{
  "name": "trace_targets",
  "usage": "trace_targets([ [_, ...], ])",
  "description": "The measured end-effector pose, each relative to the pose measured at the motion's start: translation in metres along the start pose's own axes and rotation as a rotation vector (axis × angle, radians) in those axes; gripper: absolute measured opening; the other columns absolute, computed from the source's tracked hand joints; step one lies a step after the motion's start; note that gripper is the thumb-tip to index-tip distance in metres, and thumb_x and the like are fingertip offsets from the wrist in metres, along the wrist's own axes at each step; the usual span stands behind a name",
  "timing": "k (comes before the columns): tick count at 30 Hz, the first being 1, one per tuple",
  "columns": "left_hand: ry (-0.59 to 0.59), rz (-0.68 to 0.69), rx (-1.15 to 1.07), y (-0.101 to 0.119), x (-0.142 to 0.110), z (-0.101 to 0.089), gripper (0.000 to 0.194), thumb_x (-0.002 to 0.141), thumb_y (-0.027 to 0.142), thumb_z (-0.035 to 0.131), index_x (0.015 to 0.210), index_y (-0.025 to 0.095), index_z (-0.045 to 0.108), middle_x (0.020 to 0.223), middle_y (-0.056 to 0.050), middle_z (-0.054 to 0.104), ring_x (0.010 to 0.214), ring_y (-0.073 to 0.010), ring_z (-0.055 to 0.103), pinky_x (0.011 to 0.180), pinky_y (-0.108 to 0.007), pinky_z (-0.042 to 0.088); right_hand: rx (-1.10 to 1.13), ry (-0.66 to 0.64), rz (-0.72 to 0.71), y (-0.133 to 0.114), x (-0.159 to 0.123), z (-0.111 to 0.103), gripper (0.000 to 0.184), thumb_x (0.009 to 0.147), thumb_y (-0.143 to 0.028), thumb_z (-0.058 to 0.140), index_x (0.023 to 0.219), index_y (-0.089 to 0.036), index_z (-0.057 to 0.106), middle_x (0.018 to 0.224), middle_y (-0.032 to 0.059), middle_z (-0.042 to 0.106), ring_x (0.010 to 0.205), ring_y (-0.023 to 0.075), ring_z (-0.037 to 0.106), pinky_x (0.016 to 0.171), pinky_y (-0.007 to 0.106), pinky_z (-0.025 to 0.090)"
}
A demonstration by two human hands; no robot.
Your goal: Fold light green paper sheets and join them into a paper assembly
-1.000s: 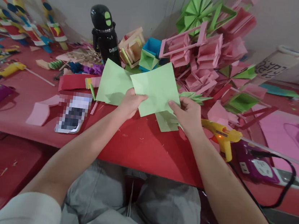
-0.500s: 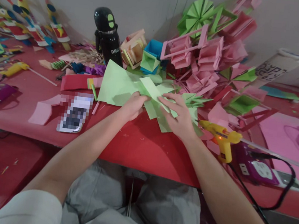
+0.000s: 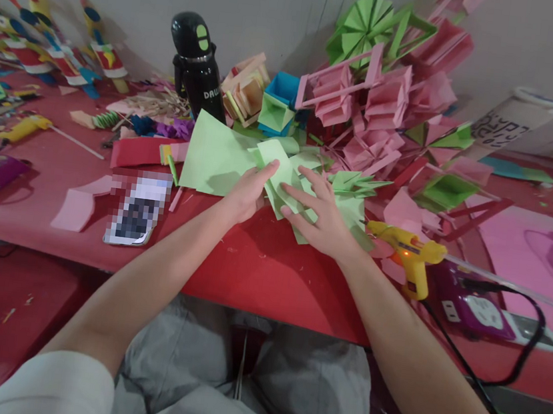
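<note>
A folded piece of light green paper (image 3: 277,152) is gripped in my left hand (image 3: 252,190), its thumb lying on top and its other fingers underneath. My right hand (image 3: 323,218) has its fingers spread over the right side of that piece; the fingertips seem to touch it. Under and around both hands lie more light green paper pieces, among them a large sheet (image 3: 216,159) to the left. A folded green paper fan shape (image 3: 355,183) sits just beyond my right hand.
Pink paper constructions (image 3: 388,100) pile up at the back right. A black bottle (image 3: 200,70) stands at the back. A yellow glue gun (image 3: 414,254) with a lit orange light and a purple power socket (image 3: 476,305) are at right. A phone (image 3: 139,210) lies at left.
My left thumb has moved up onto the green paper piece, which now shows a broader face. My right hand has shifted slightly left, and its fingers have spread.
</note>
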State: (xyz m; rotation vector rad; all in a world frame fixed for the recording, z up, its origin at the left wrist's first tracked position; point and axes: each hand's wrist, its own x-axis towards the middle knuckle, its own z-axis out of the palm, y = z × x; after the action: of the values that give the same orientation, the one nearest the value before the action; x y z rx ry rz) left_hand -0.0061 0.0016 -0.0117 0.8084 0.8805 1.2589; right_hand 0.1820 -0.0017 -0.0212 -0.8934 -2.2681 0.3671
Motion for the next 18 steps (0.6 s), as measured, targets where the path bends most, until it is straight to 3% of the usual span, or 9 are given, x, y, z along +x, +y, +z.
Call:
trace_targets([
  [10,0.053,0.074,0.096,-0.0018,-0.0021,0.0017,0.028,0.092,0.039,0.066,0.11,0.017,0.066,0.121,-0.013,0.072,0.12,-0.0286,0.066,0.102,-0.044,0.054,0.029,-0.103,0.029,-0.0029,-0.0013,-0.0004,0.061,0.082,-0.065,0.069,0.134,-0.033,0.066,0.168,0.0052,0.027,0.155,0.0366,0.023,0.125,0.064,0.012],
  [18,0.098,0.098,0.165,-0.0056,0.0011,-0.0039,0.03,0.091,0.042,0.066,0.109,0.018,0.067,0.121,-0.012,0.073,0.12,-0.0293,0.065,0.1,-0.042,0.054,0.095,-0.074,0.042,-0.0093,0.0007,-0.0071,0.05,0.085,-0.06,0.069,0.128,-0.033,0.071,0.163,0.0072,0.038,0.151,0.0356,0.033,0.123,0.063,0.019],
])
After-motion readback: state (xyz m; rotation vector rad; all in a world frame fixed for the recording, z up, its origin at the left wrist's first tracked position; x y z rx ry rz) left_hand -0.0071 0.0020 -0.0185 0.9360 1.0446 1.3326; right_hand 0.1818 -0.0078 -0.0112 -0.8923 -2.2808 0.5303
